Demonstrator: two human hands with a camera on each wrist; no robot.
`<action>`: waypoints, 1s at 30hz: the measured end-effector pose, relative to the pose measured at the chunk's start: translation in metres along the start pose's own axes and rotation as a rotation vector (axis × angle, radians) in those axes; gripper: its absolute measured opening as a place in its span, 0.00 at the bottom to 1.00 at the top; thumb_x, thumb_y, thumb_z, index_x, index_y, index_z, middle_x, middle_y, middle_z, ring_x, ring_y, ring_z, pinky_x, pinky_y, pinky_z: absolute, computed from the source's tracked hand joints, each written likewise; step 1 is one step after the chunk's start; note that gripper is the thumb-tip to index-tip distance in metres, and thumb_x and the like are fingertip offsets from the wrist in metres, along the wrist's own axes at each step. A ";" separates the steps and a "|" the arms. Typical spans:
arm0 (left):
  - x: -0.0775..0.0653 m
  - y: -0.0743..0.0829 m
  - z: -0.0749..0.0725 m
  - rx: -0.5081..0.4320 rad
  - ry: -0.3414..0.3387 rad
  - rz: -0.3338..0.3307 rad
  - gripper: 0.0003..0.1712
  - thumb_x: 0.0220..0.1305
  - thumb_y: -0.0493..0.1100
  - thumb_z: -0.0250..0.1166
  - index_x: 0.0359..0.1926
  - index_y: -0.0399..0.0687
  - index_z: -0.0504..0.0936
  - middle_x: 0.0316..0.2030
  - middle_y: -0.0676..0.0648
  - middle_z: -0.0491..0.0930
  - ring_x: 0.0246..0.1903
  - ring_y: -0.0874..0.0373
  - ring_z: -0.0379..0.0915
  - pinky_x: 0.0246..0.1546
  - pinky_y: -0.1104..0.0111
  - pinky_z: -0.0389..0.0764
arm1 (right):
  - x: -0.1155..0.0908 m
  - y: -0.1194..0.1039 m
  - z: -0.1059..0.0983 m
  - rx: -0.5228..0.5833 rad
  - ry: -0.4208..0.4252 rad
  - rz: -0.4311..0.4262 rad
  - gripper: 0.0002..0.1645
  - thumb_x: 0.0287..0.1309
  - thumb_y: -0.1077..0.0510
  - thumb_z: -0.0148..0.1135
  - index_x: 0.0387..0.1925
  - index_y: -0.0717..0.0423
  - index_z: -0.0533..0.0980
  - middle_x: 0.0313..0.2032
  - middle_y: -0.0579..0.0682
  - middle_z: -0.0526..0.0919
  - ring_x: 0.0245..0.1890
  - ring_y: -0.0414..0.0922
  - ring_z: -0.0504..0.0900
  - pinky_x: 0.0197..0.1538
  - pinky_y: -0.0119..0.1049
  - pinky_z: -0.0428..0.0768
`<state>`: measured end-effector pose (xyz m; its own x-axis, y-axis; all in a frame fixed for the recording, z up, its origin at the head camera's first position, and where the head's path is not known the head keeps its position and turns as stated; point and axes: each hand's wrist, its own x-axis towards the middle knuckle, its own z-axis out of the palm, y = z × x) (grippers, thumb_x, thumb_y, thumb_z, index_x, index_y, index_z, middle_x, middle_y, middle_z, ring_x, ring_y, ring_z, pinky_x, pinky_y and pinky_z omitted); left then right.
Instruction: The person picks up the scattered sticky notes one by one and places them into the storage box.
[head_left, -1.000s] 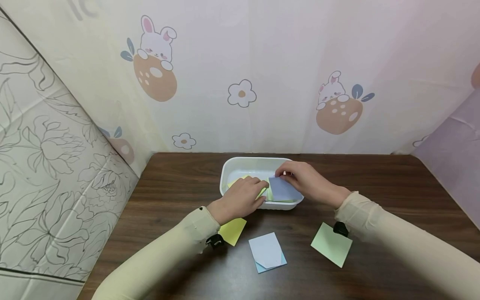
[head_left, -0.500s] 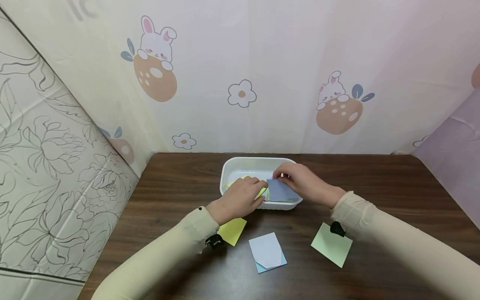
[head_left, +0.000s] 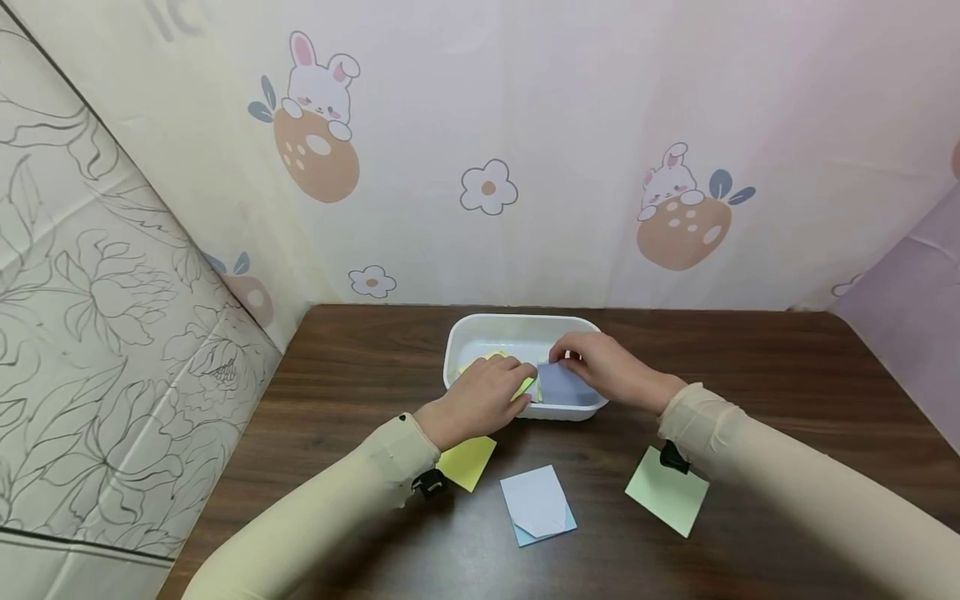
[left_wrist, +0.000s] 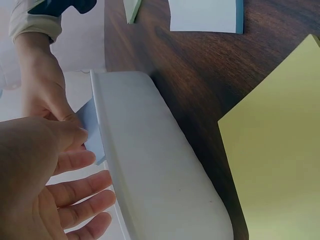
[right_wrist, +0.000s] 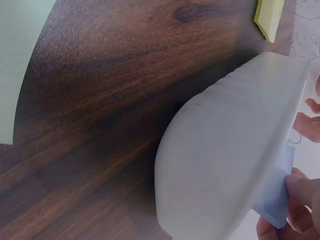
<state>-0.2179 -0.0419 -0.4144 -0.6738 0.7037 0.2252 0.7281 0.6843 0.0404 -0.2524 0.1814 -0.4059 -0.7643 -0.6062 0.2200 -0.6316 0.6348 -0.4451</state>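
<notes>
A white plastic tub [head_left: 558, 412] stands near the back of the table with pads of sticky notes in it. At its right side my right hand [head_left: 611, 367] pinches a blue-purple sticky note pad [head_left: 564, 385] between thumb and fingers, the pad slanting inside the rim. My left hand [head_left: 483, 398] reaches over the tub's front wall, fingers loosely bent; in the left wrist view nothing shows between those fingers [left_wrist: 82, 187]. Beneath and beside it in the tub are yellow-green notes [head_left: 522, 387], mostly hidden by the hand.
On the dark wood table [head_left: 360, 358] in front of the tub lie a yellow pad [head_left: 468, 462], a white pad over a light blue one [head_left: 536, 502], and a pale green pad [head_left: 667, 492]. A patterned wall covering [head_left: 420, 167] rises right behind the table.
My right hand has shifted slightly left and down with the blue-purple sticky note pad, which sits a little lower in the tub. My left hand stays nearly still.
</notes>
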 end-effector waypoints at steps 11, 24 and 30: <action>0.002 -0.001 0.004 0.020 -0.015 -0.001 0.17 0.63 0.49 0.58 0.51 0.50 0.79 0.41 0.51 0.81 0.40 0.55 0.75 0.34 0.65 0.74 | 0.003 0.007 0.005 -0.031 -0.049 0.063 0.11 0.53 0.66 0.62 0.40 0.55 0.80 0.37 0.46 0.82 0.34 0.40 0.75 0.39 0.38 0.76; 0.005 -0.002 0.008 0.008 -0.022 -0.009 0.17 0.63 0.49 0.58 0.51 0.51 0.79 0.42 0.51 0.80 0.41 0.55 0.75 0.34 0.64 0.74 | 0.009 0.016 0.010 -0.080 -0.095 0.070 0.12 0.54 0.66 0.62 0.42 0.56 0.80 0.38 0.47 0.82 0.37 0.41 0.77 0.41 0.39 0.76; 0.005 -0.001 0.006 0.012 -0.007 0.007 0.16 0.63 0.48 0.58 0.50 0.51 0.79 0.40 0.51 0.80 0.40 0.55 0.75 0.33 0.64 0.74 | 0.011 0.016 0.013 -0.087 -0.107 0.060 0.12 0.54 0.61 0.63 0.42 0.57 0.80 0.39 0.48 0.82 0.39 0.42 0.78 0.44 0.41 0.76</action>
<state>-0.2227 -0.0385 -0.4193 -0.6693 0.7100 0.2187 0.7315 0.6813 0.0268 -0.2690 0.1788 -0.4217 -0.7856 -0.6107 0.0991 -0.5978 0.7078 -0.3763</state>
